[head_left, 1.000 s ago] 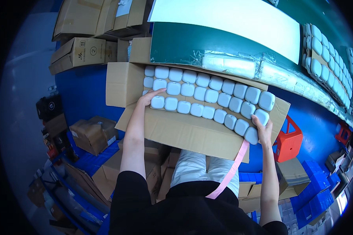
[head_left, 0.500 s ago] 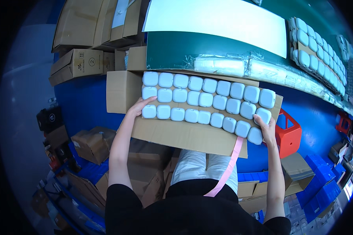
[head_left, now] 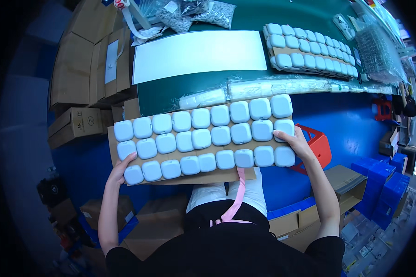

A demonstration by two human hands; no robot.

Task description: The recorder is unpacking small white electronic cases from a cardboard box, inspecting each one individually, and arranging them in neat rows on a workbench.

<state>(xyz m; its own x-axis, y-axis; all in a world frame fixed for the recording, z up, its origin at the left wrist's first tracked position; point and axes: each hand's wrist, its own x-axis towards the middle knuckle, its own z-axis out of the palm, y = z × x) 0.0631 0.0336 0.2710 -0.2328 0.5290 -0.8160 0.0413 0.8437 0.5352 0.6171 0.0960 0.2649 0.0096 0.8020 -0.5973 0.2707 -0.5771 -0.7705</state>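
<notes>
I hold a cardboard sheet (head_left: 113, 147) in front of my waist. On it lie three rows of pale, rounded-square cases (head_left: 200, 118), several in each row. My left hand (head_left: 120, 170) grips the sheet's left end, its thumb over a case in the middle row. At the opposite end my right hand (head_left: 296, 142) has its thumb on the last middle-row case. The remaining fingers of both hands are mostly hidden beneath the sheet. The left end sits lower in view than the right one. A pink strap (head_left: 238, 196) hangs below the front edge.
Beyond is a green table (head_left: 171, 90) with a white sheet (head_left: 201, 55), plastic-wrapped rolls (head_left: 272, 86) along its edge and another stack of cases (head_left: 305, 46). Cardboard boxes (head_left: 81, 124) stand left. A red stool (head_left: 319, 145) and blue bins (head_left: 379, 184) are at right.
The loaded sheet has come up off the open cardboard box, its tilt changing so the left end is now lower. The view has swung right, bringing more of the table in.
</notes>
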